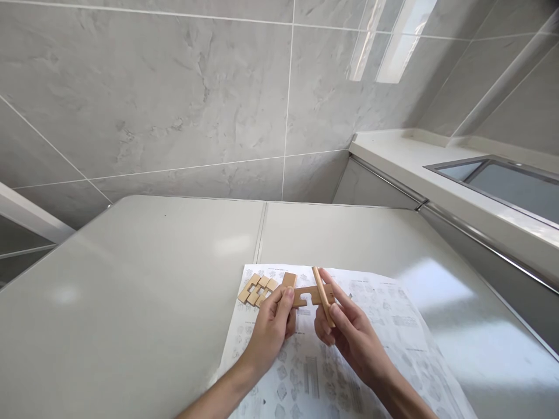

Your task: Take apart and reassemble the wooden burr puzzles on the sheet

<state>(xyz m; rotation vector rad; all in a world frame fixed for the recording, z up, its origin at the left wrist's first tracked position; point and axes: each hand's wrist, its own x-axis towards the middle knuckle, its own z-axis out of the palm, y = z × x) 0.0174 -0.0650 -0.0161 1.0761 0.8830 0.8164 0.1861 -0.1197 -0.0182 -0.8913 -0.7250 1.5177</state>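
Note:
My left hand (273, 326) pinches a notched wooden puzzle bar (305, 295) that lies crosswise above the paper. My right hand (345, 326) grips a second wooden bar (322, 294), held across the first one where the two meet. Both hands are closed on their pieces. Several more notched wooden pieces (257, 289) lie in a loose cluster just left of my left thumb, on the top edge of a printed instruction sheet (371, 349).
The sheet lies on a pale grey counter (131, 291) with a seam down its middle. Grey tiled wall stands behind. To the right a white ledge (414, 163) runs alongside a framed glass panel (502, 180).

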